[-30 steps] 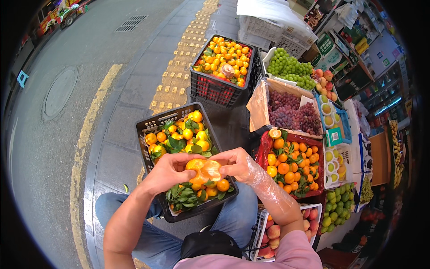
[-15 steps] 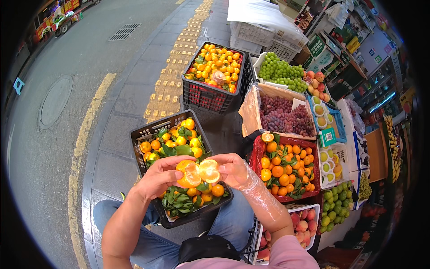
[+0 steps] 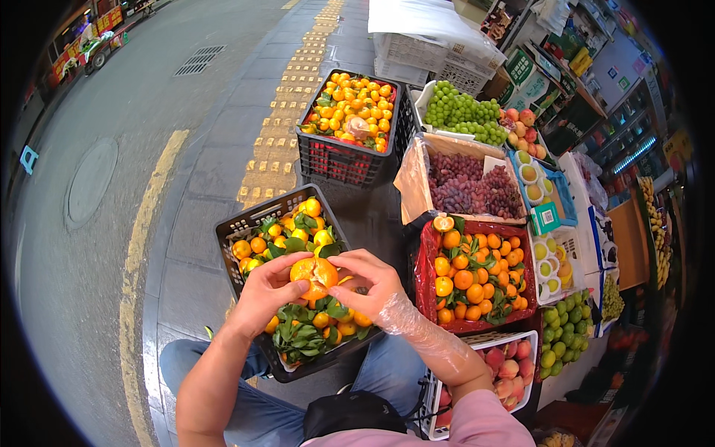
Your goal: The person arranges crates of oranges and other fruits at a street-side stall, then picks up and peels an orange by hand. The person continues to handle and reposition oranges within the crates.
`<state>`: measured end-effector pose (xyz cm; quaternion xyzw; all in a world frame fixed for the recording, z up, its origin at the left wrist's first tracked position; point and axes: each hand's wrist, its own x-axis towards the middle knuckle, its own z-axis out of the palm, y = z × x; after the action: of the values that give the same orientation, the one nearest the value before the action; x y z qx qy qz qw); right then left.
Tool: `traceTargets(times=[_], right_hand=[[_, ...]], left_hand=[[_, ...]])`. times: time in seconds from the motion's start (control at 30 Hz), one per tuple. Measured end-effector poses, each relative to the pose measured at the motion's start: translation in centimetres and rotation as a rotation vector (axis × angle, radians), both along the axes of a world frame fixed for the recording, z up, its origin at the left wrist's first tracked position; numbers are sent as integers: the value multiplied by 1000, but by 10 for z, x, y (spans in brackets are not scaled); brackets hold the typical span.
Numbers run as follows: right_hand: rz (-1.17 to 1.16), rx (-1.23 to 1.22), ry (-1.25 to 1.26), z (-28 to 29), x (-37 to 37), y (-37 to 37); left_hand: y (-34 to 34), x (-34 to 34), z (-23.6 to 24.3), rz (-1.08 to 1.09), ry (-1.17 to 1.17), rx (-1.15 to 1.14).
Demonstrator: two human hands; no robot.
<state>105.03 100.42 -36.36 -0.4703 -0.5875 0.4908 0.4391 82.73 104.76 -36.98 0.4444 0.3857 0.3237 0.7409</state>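
Note:
My left hand point(image 3: 269, 289) grips an opened mandarin point(image 3: 311, 276) from the side, its thumb across the front. Orange peel still wraps much of the fruit, and a pale split shows in the middle. My right hand point(image 3: 370, 281) curves round the other side, fingertips pressed at the fruit's edge, where a thin orange strip shows between finger and thumb. Clear plastic film wraps my right wrist. Directly beneath both hands stands a black crate point(image 3: 283, 205) of mandarins with green leaves point(image 3: 298, 339).
Beyond is another black crate point(image 3: 339, 160) of mandarins. To the right stand a red-lined box point(image 3: 426, 279) of mandarins, a box of red grapes point(image 3: 454, 182), green grapes point(image 3: 465, 115), peaches point(image 3: 510, 369) and green citrus point(image 3: 564, 331). Road point(image 3: 67, 298) lies left.
The two separated mandarin parts have come together between my hands. My right fingers have curled in round the fruit, and the view has shifted slightly.

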Motion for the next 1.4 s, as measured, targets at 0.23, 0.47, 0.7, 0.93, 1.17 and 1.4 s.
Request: traceTargets(times=[0.23, 0.47, 0.7, 0.93, 1.17, 1.4], right_hand=[[-102, 287, -307, -6, -7, -1], [-112, 548, -464, -11, -5, 6], [-212, 505, -447, -24, -7, 15], [-280, 509, -424, -36, -12, 17], [-309, 342, -337, -37, -12, 17], [-296, -16, -91, -35, -8, 18]], left_hand=[[-3, 5, -6, 61, 23, 75], [-5, 10, -10, 110, 33, 67], [-15, 16, -11, 146, 234, 176], [-16, 18, -15, 164, 239, 175], [-18, 20, -16, 172, 171, 110], [-18, 20, -17, 175, 162, 125]])
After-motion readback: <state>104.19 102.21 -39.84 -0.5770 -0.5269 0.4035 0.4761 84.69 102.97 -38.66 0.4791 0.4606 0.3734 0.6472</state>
